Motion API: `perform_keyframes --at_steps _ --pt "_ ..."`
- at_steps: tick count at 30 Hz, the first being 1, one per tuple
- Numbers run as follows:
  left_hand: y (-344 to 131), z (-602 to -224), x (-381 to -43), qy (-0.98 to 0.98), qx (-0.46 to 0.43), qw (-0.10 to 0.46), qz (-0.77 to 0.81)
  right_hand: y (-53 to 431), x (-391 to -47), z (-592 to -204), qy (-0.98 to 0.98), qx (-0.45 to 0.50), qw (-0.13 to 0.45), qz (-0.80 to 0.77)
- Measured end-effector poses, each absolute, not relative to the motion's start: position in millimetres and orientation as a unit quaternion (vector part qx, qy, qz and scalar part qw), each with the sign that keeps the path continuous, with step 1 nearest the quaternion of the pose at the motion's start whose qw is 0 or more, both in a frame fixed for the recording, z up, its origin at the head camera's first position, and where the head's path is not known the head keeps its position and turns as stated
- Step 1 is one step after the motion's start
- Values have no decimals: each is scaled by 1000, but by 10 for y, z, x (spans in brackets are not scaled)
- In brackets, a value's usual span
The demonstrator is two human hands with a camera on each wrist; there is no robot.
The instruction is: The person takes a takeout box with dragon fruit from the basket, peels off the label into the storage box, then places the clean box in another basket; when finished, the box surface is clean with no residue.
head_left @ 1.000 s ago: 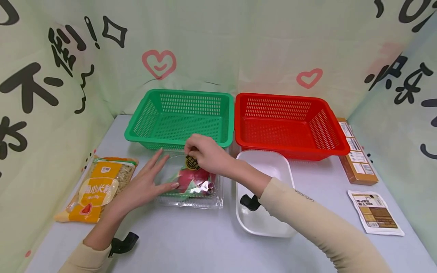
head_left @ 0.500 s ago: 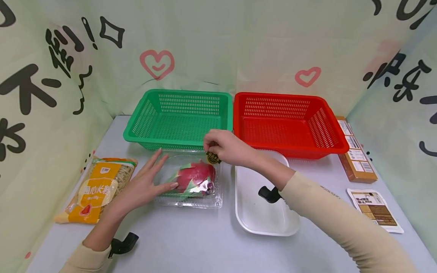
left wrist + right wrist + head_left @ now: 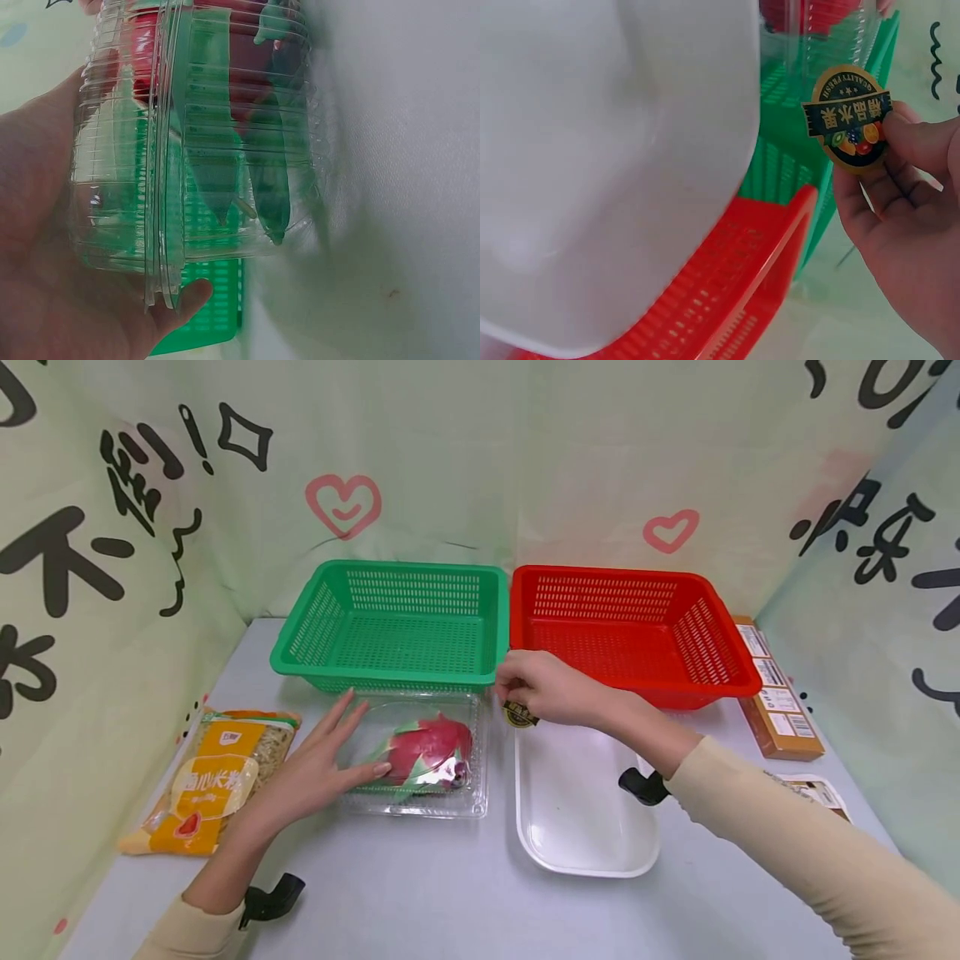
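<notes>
A red dragon fruit (image 3: 431, 747) lies inside a clear plastic clamshell container (image 3: 450, 807), whose lid is down. My left hand (image 3: 315, 770) rests on the container's left side, fingers spread and straight, thumb on the lid near the front. My right hand (image 3: 558, 689) pinches an oval black-and-gold fruit sticker (image 3: 851, 120) between thumb and fingers. In the head view that sticker hangs over the back end of the white tray (image 3: 588, 810), right of the container. The right wrist view shows its printed face with small fruit pictures.
Behind stand a green basket (image 3: 390, 681) and a red basket (image 3: 645, 692), side by side. A yellow bag of rice noodles (image 3: 217, 777) lies left. On the right are a brown box (image 3: 780, 702) and a white-edged packet (image 3: 817, 789), partly covered by the right sleeve.
My right hand has moved right with the sticker, from the container's lid to over the white tray. The left hand has stayed on the container.
</notes>
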State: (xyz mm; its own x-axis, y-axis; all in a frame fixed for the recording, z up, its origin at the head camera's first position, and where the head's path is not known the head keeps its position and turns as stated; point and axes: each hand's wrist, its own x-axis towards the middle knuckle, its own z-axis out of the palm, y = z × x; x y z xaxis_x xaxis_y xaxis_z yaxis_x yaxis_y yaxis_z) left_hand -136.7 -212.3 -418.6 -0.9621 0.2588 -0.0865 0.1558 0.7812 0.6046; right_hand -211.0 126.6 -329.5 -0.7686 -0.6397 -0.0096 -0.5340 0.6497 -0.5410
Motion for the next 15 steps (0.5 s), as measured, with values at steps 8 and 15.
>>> perform_keyframes --at_steps 8,15 --pt "-2098 -4186 -1364 941 106 82 310 1544 -2121 -3381 914 -309 132 -229" --pt "-2100 -4167 -1363 941 107 82 310 1670 -2112 -3575 915 -314 146 -205"
